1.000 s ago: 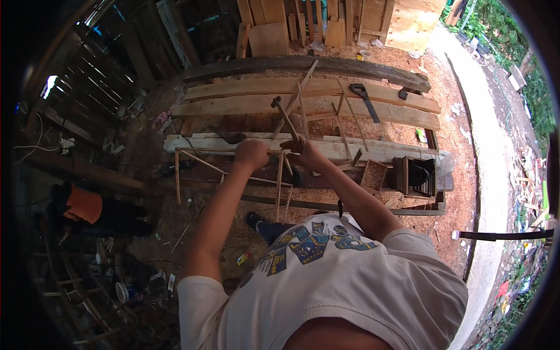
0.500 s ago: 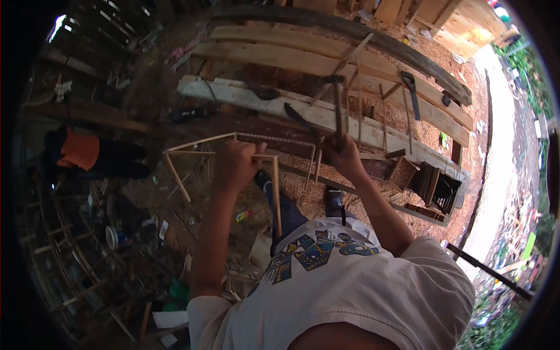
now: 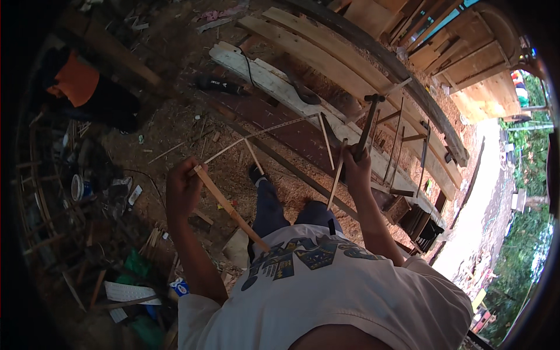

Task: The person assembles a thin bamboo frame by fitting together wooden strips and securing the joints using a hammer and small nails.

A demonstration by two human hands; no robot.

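My left hand (image 3: pixel 184 185) is closed around one corner of a light frame made of thin wooden strips (image 3: pixel 230 209), held in front of my body. A thicker strip slants from that hand toward my shirt, and a longer one runs away to the right, with short legs hanging from it. My right hand (image 3: pixel 357 166) grips a hammer (image 3: pixel 367 123) by its handle, head upward. One strip of the frame passes right beside my right fingers; whether they also hold it I cannot tell.
Beyond my hands stands a bench of long planks (image 3: pixel 315 55) with a dark red board (image 3: pixel 262 125) along its near side. A black power tool (image 3: pixel 221 86) lies there. A handsaw (image 3: pixel 424 149) is at the right. Offcuts and litter cover the ground; a dark shape with an orange patch (image 3: pixel 76 79) is at left.
My left hand has moved left and slightly down, turning the frame with it. My right hand has shifted a little right and down with the hammer. The whole view has swung round.
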